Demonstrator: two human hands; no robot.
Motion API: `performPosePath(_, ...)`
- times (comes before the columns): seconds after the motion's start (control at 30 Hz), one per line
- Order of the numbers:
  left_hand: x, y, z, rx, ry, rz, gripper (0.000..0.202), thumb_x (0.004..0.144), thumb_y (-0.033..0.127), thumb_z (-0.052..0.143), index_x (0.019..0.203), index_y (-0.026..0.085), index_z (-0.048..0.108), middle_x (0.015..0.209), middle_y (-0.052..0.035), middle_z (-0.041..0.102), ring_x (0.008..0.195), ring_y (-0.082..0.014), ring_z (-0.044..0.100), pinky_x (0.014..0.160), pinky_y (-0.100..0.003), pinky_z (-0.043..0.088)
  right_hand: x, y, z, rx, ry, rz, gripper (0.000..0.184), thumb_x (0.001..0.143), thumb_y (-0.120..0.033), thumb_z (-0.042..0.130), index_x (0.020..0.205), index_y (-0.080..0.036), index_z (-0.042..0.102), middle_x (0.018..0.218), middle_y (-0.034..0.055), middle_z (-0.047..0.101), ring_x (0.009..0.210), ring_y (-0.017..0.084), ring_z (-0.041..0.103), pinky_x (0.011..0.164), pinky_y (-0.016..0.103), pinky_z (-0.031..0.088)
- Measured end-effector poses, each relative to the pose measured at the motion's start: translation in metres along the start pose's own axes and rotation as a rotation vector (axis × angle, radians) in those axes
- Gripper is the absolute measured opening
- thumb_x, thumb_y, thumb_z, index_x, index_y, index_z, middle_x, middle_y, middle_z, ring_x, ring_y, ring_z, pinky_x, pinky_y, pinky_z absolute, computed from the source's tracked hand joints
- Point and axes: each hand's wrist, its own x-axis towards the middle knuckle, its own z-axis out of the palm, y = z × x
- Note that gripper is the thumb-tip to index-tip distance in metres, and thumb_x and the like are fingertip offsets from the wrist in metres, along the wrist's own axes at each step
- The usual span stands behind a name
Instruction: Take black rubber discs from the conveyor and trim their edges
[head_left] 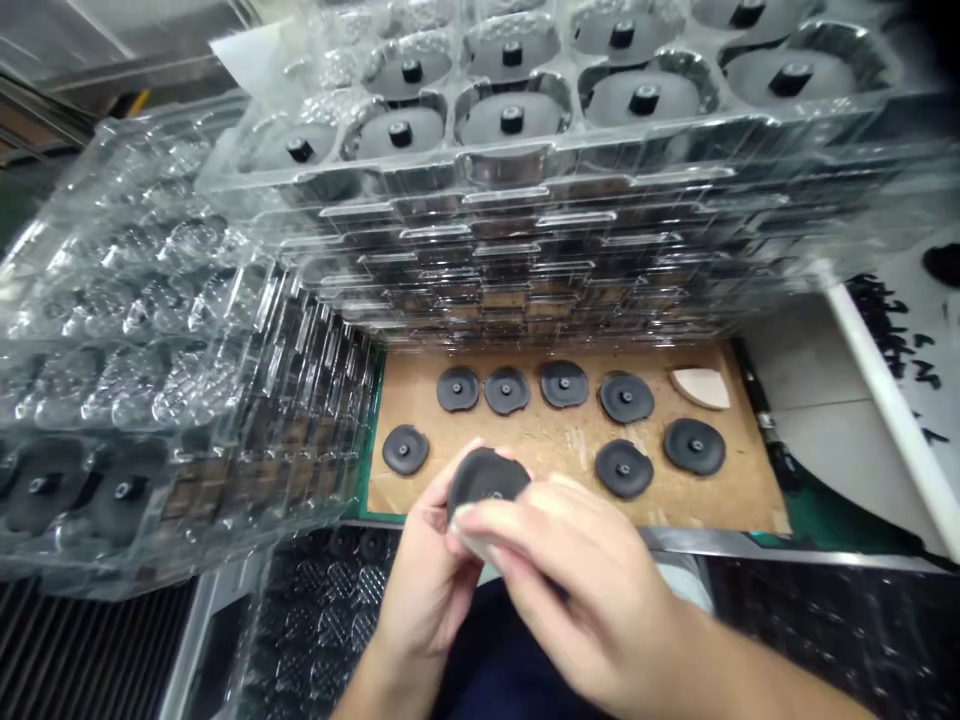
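My left hand (435,545) holds a dark grey round disc (484,478) with a raised hub, its fingers wrapped round the far and left sides. Over the disc's near right side is my right hand (577,570), closed in a pinch on a thin pale piece (476,545) at the disc's near edge. What kind of piece it is I cannot make out, as the fingers cover most of it. Several like discs lie hub-up on the brown board, among them a disc (405,450) to the left and a disc (624,468) to the right.
Tall stacks of clear plastic trays stand at the back (525,165) and left (150,480), with discs in their pockets. A beige wedge-shaped piece (701,388) lies on the cardboard (540,445) at the right. A white panel edge (892,400) rises on the right. Dark trays (322,620) sit below the table.
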Motion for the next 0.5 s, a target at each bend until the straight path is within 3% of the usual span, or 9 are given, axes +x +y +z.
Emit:
performPosePath(0.07,-0.001,0.001,0.001,-0.015,-0.015,-0.024,0.049,0.056,0.019,0.083,0.103,0.026,0.069,0.105,-0.0037,0.072,0.088,-0.0189,0.068,0.081,-0.024,0.053,-0.010,-0.002,-0.010,-0.025,-0.065,0.060,0.019,0.085,-0.008,0.048,0.096,-0.014,0.063,0.074,0.0026,0.064,0.065,0.013,0.056,0.062,0.025,0.046)
performPosePath(0.17,-0.003,0.001,0.007,-0.073,-0.060,-0.029,0.052,0.049,0.025,0.087,0.099,0.024,0.071,0.102,-0.0037,0.073,0.091,-0.0177,0.068,0.079,-0.019,0.053,-0.015,-0.002,-0.022,-0.220,-0.022,0.132,0.020,0.086,-0.009,0.048,0.098,-0.013,0.063,0.073,0.0036,0.063,0.064,0.014,0.054,0.060,0.027,0.043)
performPosePath(0.27,-0.008,0.002,0.017,-0.091,-0.044,-0.069,0.047,0.054,0.028,0.085,0.099,0.024,0.072,0.102,-0.0029,0.073,0.095,-0.0188,0.067,0.085,-0.023,0.051,0.000,0.000,-0.027,-0.265,0.030,-0.031,0.024,0.091,-0.012,0.043,0.098,-0.015,0.066,0.071,0.0044,0.062,0.063,0.016,0.051,0.059,0.031,0.040)
performPosePath(0.37,-0.013,0.006,0.023,-0.057,-0.036,-0.135,0.039,0.063,0.025,0.078,0.102,0.021,0.071,0.103,-0.0027,0.072,0.097,-0.0213,0.066,0.090,-0.028,0.049,0.015,0.003,-0.032,-0.081,-0.069,-0.219,0.024,0.092,-0.015,0.047,0.093,-0.024,0.069,0.076,0.0025,0.064,0.068,0.015,0.053,0.062,0.030,0.042)
performPosePath(0.43,-0.014,0.007,0.025,-0.070,-0.112,-0.136,0.042,0.061,0.024,0.080,0.102,0.021,0.071,0.097,-0.0015,0.073,0.092,-0.0209,0.067,0.083,-0.025,0.051,0.014,0.007,-0.038,-0.005,-0.078,-0.155,0.025,0.090,-0.012,0.050,0.098,-0.026,0.069,0.082,0.0016,0.064,0.074,0.014,0.056,0.065,0.028,0.045)
performPosePath(0.5,-0.013,0.007,0.026,-0.142,-0.205,-0.135,0.044,0.058,0.022,0.082,0.100,0.024,0.071,0.092,0.0000,0.074,0.083,-0.0195,0.070,0.076,-0.024,0.053,0.002,0.015,-0.040,0.022,0.055,0.057,0.028,0.088,-0.011,0.052,0.105,-0.029,0.067,0.088,0.0009,0.065,0.079,0.014,0.059,0.066,0.026,0.047)
